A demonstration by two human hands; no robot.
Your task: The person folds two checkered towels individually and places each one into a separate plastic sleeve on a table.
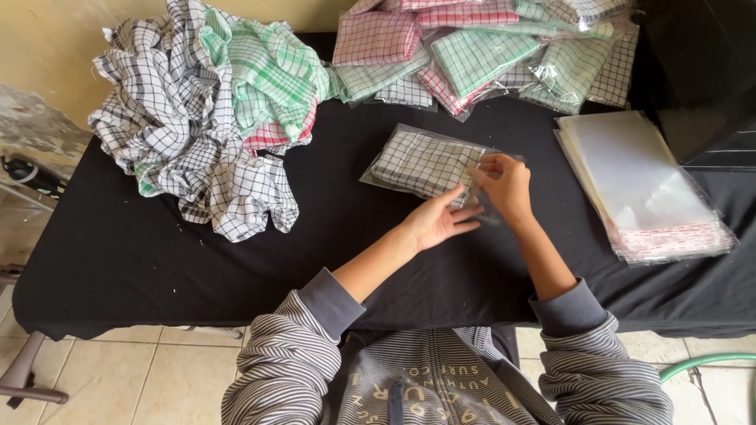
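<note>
Mid-worktop (pixel 157 260), a bagged cloth (pixel 425 164) lies flat. The right hand (pixel 504 185) pinches the crinkly clear flap at its near end; the left hand (pixel 437 220), fingers loosely open, steadies the edge. Best to pull that flap taut before pressing it. Soft, checked loose cloths (pixel 205 118) are heaped left; slick bags (pixel 638 185) are stacked right.

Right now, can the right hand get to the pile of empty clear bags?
Probably yes. The right hand is pinching the flap of the bagged cloth, and the clear bags lie just to its right on the black table, with nothing between them.
</note>
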